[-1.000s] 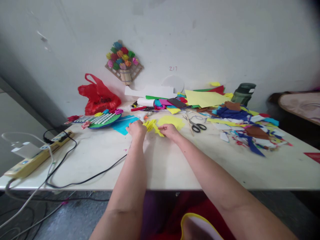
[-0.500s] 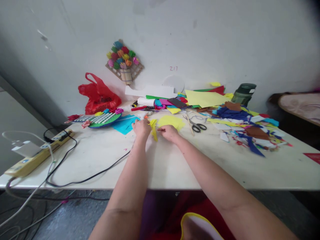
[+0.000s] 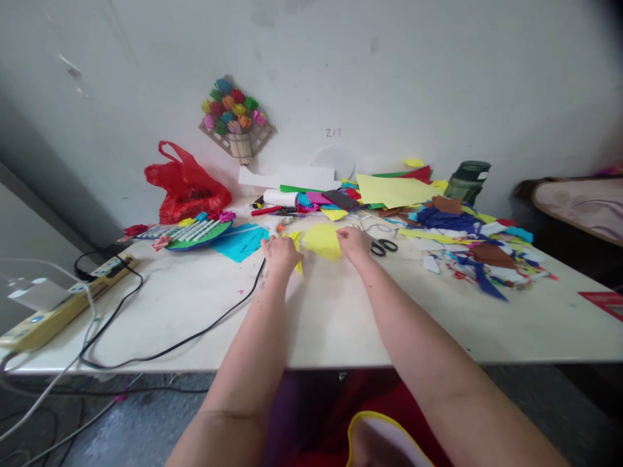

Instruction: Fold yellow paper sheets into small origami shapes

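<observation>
My left hand point(image 3: 282, 254) is closed on a small folded piece of yellow paper point(image 3: 298, 251), which sticks out past the fingers on the right. Just beyond the knuckles lies what looks like a glue gun point(image 3: 274, 228), partly hidden, with a black cord point(image 3: 214, 319) running towards it. My right hand point(image 3: 354, 244) has its fingertips pinched together over the right edge of a flat yellow sheet point(image 3: 321, 241); what they hold, if anything, is too small to make out. Black-handled scissors point(image 3: 387, 246) lie right of that hand, their blades mostly hidden.
Blue paper point(image 3: 241, 241) and a green board with rolled paper sticks point(image 3: 199, 235) lie left. A red bag point(image 3: 187, 188) stands behind. Scrap paper point(image 3: 479, 243) and a dark green bottle point(image 3: 467, 181) are at right. A power strip point(image 3: 63, 305) sits at the left edge.
My right hand has moved right and slightly away, from beside the small yellow piece to the flat sheet's right edge. My left hand stays by the yellow piece. The view has shifted slightly.
</observation>
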A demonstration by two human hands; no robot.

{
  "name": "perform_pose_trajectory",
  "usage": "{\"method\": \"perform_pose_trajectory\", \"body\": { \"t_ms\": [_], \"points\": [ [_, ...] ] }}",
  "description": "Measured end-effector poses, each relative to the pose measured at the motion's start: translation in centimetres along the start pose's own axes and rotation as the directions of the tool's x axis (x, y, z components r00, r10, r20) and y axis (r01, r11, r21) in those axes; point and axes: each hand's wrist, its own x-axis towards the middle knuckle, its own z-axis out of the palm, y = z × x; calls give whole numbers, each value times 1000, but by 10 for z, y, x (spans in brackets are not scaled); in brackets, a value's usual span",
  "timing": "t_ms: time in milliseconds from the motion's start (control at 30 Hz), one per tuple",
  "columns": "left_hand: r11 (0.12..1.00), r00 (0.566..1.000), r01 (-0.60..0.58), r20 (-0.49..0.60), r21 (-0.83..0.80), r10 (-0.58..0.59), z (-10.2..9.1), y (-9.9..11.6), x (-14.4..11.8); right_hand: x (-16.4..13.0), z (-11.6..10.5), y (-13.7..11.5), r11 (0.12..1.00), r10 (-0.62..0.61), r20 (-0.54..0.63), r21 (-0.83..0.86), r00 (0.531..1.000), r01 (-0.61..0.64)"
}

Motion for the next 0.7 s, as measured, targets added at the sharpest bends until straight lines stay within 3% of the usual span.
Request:
{"method": "perform_pose_trajectory", "body": {
  "t_ms": [133, 233, 467, 600, 700],
  "points": [
    [998, 998, -63, 18, -1, 63, 4, 0, 2, 3, 1, 3, 995, -7, 12, -97, 1000, 8],
    [994, 994, -106, -33, -13, 106, 10, -3, 7, 5, 3, 8, 986, -50, 30, -158, 998, 54],
    [992, 983, -108, -153, -68, 96, 17, -8, 11, 8, 4, 13, 925, -228, 149, -276, 962, 262],
    [967, 958, -168, -264, -190, 115, 16, -3, 9, 3, 4, 10, 881, -307, 219, -304, 926, 363],
    [906, 970, -186, -216, -381, 109, 17, 8, 6, -4, 2, 5, 862, -306, 262, -332, 915, 384]
  ]
}}
